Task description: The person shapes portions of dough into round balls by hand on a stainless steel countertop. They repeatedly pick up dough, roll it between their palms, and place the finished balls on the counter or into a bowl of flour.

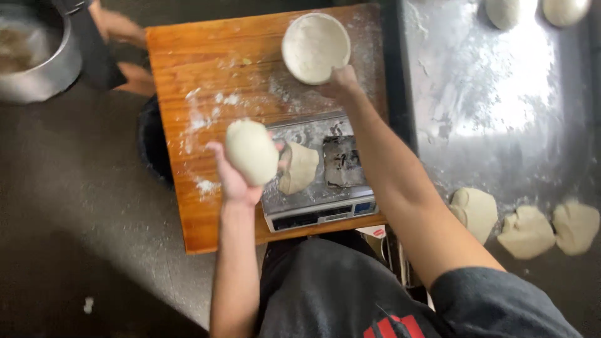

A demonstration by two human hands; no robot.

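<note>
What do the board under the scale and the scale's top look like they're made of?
The board looks like varnished wood: orange-brown with visible grain, dusted with flour. The scale top looks like bare metal, probably stainless steel: grey and reflective, also floured, with a piece of dough lying on it.

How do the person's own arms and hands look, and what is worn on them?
Both forearms are bare. The left hand and the right hand wear no gloves, and no watch or ring shows. A short dark grey sleeve covers the right upper arm. The left sleeve is out of view.
</note>
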